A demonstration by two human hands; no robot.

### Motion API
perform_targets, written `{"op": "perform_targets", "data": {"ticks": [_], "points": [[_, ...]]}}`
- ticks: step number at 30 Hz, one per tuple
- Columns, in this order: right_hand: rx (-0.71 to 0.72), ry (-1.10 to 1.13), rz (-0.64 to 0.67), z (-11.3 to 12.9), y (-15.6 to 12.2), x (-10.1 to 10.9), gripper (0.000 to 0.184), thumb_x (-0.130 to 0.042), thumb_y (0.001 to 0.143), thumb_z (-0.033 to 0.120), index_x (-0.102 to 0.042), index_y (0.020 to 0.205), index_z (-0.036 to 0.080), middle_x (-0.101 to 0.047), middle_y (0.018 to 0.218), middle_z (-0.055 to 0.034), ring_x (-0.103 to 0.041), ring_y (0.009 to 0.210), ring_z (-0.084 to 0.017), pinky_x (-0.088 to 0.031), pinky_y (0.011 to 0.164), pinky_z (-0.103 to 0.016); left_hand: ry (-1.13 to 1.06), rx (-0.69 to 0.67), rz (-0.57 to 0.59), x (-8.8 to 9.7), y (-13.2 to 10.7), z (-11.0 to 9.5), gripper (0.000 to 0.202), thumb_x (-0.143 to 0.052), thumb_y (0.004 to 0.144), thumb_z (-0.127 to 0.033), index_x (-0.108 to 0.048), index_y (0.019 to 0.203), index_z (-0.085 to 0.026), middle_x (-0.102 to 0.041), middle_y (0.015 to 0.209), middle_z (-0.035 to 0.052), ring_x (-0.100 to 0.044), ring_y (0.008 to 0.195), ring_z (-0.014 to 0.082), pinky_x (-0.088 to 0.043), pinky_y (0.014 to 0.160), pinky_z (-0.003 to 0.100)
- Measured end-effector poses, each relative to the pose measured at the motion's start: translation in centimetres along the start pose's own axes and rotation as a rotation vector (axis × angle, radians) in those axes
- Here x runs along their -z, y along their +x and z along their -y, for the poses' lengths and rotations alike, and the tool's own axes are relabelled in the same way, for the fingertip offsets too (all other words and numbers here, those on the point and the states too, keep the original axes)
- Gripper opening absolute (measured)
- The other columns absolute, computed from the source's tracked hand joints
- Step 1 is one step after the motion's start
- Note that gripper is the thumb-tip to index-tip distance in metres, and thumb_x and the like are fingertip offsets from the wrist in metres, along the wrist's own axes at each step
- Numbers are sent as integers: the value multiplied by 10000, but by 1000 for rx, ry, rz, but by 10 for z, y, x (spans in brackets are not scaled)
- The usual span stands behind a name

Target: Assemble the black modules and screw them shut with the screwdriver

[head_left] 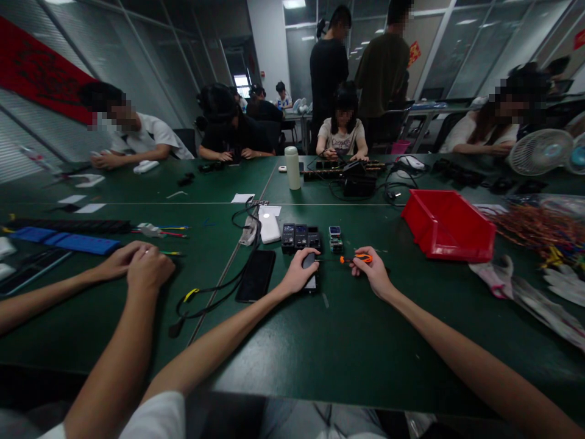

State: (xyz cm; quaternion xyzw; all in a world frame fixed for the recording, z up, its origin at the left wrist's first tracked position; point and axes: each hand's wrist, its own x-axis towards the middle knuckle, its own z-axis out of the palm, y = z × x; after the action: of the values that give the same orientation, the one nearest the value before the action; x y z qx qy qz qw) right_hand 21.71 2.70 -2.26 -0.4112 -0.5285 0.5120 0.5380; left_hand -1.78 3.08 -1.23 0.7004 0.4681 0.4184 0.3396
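Note:
My left hand (297, 275) is closed around a small dark box-shaped device (312, 281) with a grey face, holding it against the green table. In my right hand (375, 275) is a screwdriver (351, 259) with an orange and black handle. Its thin shaft points left, and the tip meets or nearly meets the device's right side; I cannot tell which. Just beyond my left hand stand several black devices with small screens (300, 235) in a row. Beside them lies an open circuit module (335, 239) with a small screen. A black phone (256, 276) lies left of my left hand.
A red bin (448, 225) stands to the right, near bundled wires (543, 235) and gloves (567, 283). A black cable (219, 286) and white power bank (269, 225) lie left. Another person's clasped hands (141, 265) rest farther left. A pale bottle (292, 168) stands ahead; people sit opposite.

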Motion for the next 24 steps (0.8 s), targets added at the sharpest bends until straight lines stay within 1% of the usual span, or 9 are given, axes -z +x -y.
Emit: {"op": "perform_targets", "data": {"ticks": [2,5,8,13,19,24], "points": [[-2,-1,11,0,0,0,298,-631,770,384,-478,948,200,-619,681,11,-586,533,-123,-446,507,-241,-3,-10,3,0,0,0,260,-533,788,-244,-579,1043,-226,-561,1063,29,-510,1009,188,-363,956,336],[-14,4,29,-1,0,0,262,-604,791,396,-488,912,195,-606,636,19,-561,472,-115,-433,465,-235,3,-16,0,0,0,0,259,-534,788,-241,-579,1042,-227,-560,1065,30,-508,1009,191,-362,957,341],[-34,13,31,-2,0,1,269,-596,790,423,-493,888,195,-585,589,32,-524,408,-107,-403,401,-221,17,-7,-8,-1,0,0,260,-538,781,-235,-584,1037,-226,-565,1055,27,-509,1004,190,-365,952,337],[-60,20,39,-2,0,2,267,-600,784,433,-497,859,199,-551,535,48,-484,375,-100,-373,344,-203,19,-9,-5,-1,0,1,267,-539,780,-238,-581,1044,-229,-562,1059,25,-509,1002,186,-364,953,332],[-88,30,38,-2,-1,3,249,-596,788,427,-494,847,207,-517,502,60,-452,371,-98,-366,323,-198,6,-20,-4,-1,0,1,263,-529,787,-233,-577,1046,-230,-558,1063,27,-507,1009,186,-358,960,333],[-82,24,16,-2,-1,1,259,-598,786,433,-487,847,207,-527,514,54,-470,393,-103,-389,350,-206,13,-23,3,-1,0,0,264,-529,786,-232,-576,1046,-231,-558,1062,25,-505,1013,186,-357,962,332]]}}
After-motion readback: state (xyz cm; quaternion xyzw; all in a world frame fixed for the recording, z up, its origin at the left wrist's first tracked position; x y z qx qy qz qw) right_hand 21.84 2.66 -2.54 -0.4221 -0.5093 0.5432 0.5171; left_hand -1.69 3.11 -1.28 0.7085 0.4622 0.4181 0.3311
